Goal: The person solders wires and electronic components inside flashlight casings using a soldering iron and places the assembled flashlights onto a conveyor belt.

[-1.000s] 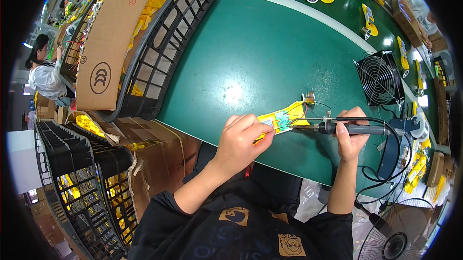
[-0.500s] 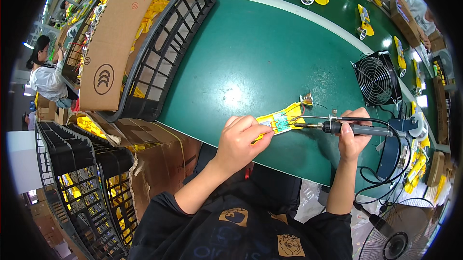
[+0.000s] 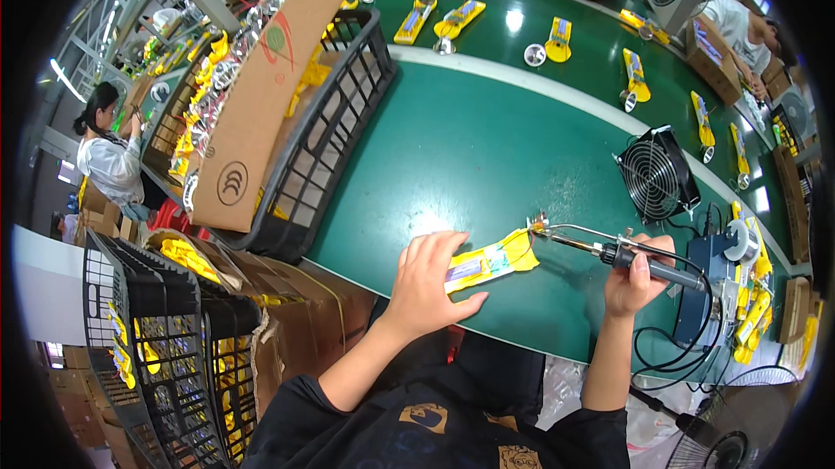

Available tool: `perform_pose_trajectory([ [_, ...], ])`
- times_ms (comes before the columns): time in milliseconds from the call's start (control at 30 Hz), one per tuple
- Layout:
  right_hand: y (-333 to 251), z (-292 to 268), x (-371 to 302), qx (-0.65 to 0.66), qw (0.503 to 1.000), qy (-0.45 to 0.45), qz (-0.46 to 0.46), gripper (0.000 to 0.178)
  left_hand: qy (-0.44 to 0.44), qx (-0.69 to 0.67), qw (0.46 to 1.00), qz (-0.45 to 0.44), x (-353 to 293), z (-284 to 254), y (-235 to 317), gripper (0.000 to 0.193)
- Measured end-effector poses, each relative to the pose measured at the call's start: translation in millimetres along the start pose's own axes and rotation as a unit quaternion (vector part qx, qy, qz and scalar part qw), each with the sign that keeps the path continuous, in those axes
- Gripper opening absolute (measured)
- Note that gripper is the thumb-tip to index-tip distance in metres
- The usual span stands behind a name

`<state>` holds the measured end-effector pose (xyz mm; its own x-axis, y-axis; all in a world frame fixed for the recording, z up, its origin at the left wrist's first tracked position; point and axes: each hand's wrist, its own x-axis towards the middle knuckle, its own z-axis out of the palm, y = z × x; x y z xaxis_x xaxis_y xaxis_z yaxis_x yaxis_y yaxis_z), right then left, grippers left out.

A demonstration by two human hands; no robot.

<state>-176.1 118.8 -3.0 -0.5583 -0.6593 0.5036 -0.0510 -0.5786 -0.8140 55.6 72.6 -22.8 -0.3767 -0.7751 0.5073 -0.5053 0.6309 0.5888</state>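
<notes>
Since the earlier frame, the left hand (image 3: 426, 288) had let go its pinch and spread, and the soldering iron (image 3: 658, 269) had shifted from the green circuit board (image 3: 497, 259) to the small metal cup (image 3: 538, 224). The left thumb stood wide of the fingers, astride the left end of the yellow casing (image 3: 520, 254); how firmly they touched it could not be told. The right hand (image 3: 639, 279) was closed around the iron's handle, its tip at the cup by the casing's right end. The casing lay near the front edge of the green bench (image 3: 470, 147). Beyond stood a black fan (image 3: 654, 178), a white spool (image 3: 742, 241) and, leftward, a black crate (image 3: 304, 178).
</notes>
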Motion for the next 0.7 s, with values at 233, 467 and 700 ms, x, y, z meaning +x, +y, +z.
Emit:
perform_pose_trajectory([
  [233, -2, -14, 17, -0.004, 0.989, 0.128, -0.069, 0.017, -0.126, 0.069, 0.989, -0.014, 70, -1, -14, 0.033],
  [467, -7, -14, 16, -0.027, 0.979, 0.197, -0.036, 0.020, -0.051, 0.162, 0.984, -0.053, 279, 59, -75, 0.042],
  [700, 8, -25, 9, -0.076, 0.981, 0.176, -0.004, 0.023, -0.108, 0.287, 0.940, -0.148, 328, 133, -139, 0.042],
])
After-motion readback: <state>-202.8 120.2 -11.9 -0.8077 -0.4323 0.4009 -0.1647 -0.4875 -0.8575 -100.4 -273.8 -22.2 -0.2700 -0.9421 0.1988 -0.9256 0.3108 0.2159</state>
